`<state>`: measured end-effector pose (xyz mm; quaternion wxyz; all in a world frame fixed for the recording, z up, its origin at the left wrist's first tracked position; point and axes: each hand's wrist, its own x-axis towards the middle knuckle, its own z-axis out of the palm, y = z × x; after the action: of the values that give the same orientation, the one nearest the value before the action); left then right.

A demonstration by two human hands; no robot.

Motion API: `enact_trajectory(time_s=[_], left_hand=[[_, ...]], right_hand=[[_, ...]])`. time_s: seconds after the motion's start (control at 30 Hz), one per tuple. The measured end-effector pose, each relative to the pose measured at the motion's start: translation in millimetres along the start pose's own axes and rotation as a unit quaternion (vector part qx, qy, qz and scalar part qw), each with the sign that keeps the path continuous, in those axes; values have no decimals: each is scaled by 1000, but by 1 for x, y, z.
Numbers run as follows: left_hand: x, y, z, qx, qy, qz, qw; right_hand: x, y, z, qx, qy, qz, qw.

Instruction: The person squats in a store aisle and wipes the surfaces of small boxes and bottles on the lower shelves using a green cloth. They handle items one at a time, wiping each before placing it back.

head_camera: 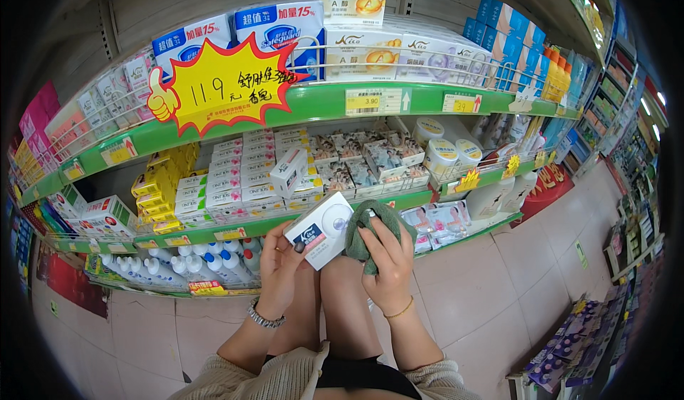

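Observation:
My left hand grips a white cardboard box by its lower left side, thumb across the front. A dark blue patch and a pale round picture mark its face, which is tilted up towards me. In my right hand is a bunched dark green cloth, pressed up to the box's right edge. Whether the cloth touches the box there, I cannot tell for sure. Both hands are above my knees, in front of the shelves. Just beyond them, a small white box stands tilted on stacked soap boxes.
A green-edged shelf with a wire rail carries boxed soaps and a yellow starburst price sign. Below are yellow packs, round white tubs and white bottles. Purple packages stand at the lower right, across the tiled floor.

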<state>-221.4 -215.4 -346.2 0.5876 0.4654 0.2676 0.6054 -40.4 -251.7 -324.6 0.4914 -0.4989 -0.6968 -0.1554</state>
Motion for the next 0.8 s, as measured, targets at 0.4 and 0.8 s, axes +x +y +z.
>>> enact_trajectory(time_s=[0.4,0.8], left_hand=[[1,2,-1,-35,3,-47,998],[-4,0,7,46,-69,51,995]], right_hand=[[4,-5,-4,-1,-8,-19,1000],[3,-20,-1,55,-8,-42,998]])
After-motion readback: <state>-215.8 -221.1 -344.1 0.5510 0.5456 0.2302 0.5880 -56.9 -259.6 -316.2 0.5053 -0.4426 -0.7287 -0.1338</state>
